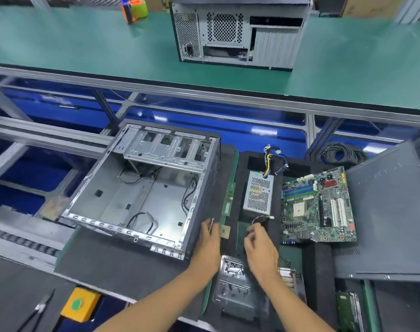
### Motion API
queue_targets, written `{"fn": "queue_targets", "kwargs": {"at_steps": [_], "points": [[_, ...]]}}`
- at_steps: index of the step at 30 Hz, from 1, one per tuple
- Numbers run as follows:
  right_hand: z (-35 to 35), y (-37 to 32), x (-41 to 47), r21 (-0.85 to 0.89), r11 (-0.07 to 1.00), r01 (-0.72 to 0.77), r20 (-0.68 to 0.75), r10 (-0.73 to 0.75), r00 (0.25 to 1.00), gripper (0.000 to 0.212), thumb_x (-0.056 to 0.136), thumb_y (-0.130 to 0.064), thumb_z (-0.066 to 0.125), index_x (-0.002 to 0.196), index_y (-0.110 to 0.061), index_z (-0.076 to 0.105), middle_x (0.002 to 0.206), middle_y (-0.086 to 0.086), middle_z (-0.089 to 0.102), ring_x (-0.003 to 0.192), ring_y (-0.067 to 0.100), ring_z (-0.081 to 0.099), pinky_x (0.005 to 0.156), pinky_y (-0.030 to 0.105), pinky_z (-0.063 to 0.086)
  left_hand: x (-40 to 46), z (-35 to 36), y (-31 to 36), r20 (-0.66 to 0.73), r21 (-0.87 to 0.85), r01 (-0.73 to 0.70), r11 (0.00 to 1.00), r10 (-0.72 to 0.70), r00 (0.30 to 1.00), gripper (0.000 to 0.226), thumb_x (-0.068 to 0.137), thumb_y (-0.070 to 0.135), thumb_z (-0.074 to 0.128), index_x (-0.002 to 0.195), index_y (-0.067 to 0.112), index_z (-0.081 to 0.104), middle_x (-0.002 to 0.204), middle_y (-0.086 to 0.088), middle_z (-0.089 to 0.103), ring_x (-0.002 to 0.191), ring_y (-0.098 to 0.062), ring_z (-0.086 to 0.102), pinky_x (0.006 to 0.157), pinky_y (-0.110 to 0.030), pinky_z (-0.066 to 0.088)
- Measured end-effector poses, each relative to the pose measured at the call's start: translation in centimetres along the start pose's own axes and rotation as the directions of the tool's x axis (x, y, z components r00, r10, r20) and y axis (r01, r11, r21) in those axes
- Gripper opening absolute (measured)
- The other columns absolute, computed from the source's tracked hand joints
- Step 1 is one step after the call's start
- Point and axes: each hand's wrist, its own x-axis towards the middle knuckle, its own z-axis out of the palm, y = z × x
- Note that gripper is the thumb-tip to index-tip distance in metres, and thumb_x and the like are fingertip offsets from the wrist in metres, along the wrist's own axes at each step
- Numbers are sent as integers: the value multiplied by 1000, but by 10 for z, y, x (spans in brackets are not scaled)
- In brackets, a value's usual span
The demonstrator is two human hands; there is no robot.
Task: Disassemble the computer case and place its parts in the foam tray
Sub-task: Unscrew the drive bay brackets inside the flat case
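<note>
The open computer case lies on its side on a dark mat, with loose black cables inside. Right of it sits the black foam tray, which holds a power supply, a motherboard, a long green card, a small square chip, a metal bracket and a heatsink. My left hand is by the case's near right corner and pinches a thin metal strip. My right hand is over the tray, its fingers curled on a small black fan and its wires.
The grey side panel leans at the right. A hard drive lies at the bottom right. Near the front left are a yellow box with a green button and cutters. A second case stands on the green bench behind. A coiled cable lies behind the tray.
</note>
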Motion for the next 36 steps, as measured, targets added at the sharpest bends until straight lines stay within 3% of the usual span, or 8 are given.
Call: {"fn": "queue_targets", "kwargs": {"at_steps": [5,10,16,20,25,28,31,36], "points": [[14,-24,-19,47,994,96,-64,-93,994,24,85,-9,66,98,-28,57,97,-9,50,78,14,58,71,37,48,-11,-8,3,10,-81,10,997,-10,1000,76,89,77,49,151,38,31,156,3,37,141,-26,42,112,-44,40],[28,-46,-43,159,980,123,-117,-105,988,34,82,9,54,99,-21,55,100,-6,49,93,19,51,82,38,43,-12,-25,9,85,-30,-103,994,105,991,63,89,10,69,135,33,33,159,-9,9,132,-39,41,98,-48,49],[38,-84,-77,575,817,-36,-58,84,995,47,94,11,53,113,-32,51,106,-10,71,96,-3,67,79,13,51,-27,-77,17,40,-86,-385,919,390,920,47,95,56,45,138,41,35,132,-1,54,115,-32,60,97,-42,46],[44,-105,-99,754,655,-50,-123,216,969,52,98,11,49,127,-31,56,123,6,70,108,20,66,95,42,52,-47,-115,20,-12,-150,-518,842,522,853,30,93,59,45,114,37,43,114,-3,66,100,-31,65,92,-46,51],[40,-143,-133,672,733,108,-338,174,925,32,88,-15,60,119,-22,58,116,17,60,98,20,60,80,36,54,-84,-159,7,-79,-212,-630,747,630,773,34,89,64,40,108,35,46,104,-8,65,88,-30,64,72,-39,47],[47,-164,-153,561,824,82,-388,173,905,17,89,-39,58,104,-33,54,110,16,57,95,30,55,77,40,51,-98,-171,-17,-117,-310,-683,661,686,718,32,91,27,44,123,24,49,126,-5,46,91,-27,56,68,-36,48],[59,-185,-161,373,923,91,-471,104,876,10,92,-22,55,95,-30,51,99,11,61,91,33,57,75,51,47,-101,-182,-45,-155,-362,-695,622,695,702,55,82,-17,53,125,18,54,134,-2,37,108,-27,59,81,-38,55],[87,-223,-170,328,941,80,-394,60,917,18,93,-2,52,96,-18,57,91,11,61,88,32,56,79,50,46,-100,-218,-117,-170,-511,-668,541,698,696,49,90,-1,69,133,18,58,129,-2,49,116,-12,58,104,-28,48]]}}
